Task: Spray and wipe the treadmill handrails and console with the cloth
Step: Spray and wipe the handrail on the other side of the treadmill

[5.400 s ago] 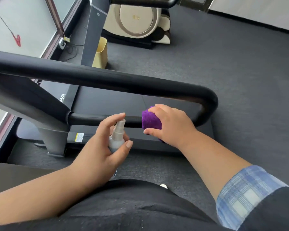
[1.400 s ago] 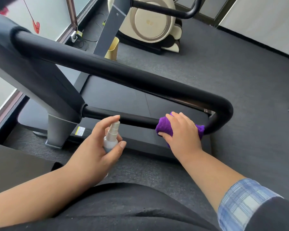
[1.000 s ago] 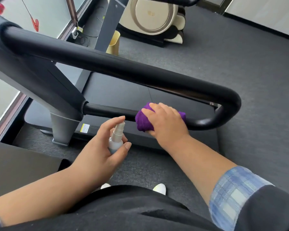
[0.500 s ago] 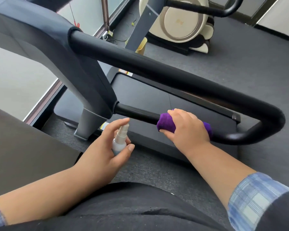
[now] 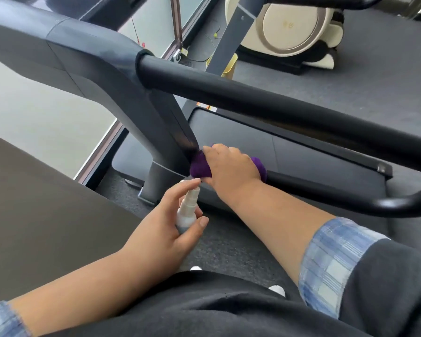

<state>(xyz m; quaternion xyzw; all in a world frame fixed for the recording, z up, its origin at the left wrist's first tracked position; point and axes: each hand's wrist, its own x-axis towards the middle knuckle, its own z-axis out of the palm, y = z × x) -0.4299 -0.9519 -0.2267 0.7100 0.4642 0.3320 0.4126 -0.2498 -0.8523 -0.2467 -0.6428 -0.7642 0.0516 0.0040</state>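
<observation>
my right hand (image 5: pixel 231 166) curled round fuzzy purple cloth (image 5: pixel 199 167) on thin black lower handrail (image 5: pixel 326 190) (beside grey upright) | my left hand (image 5: pixel 165 227) grips small white plastic spray bottle (image 5: pixel 187 210), forefinger on nozzle

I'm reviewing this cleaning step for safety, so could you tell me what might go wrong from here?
The left hand holds the spray bottle with its nozzle close to the right hand; a spray could wet skin rather than the lower rail. The purple cloth sits bunched against the upright post, so the joint there may go unwiped.
</observation>
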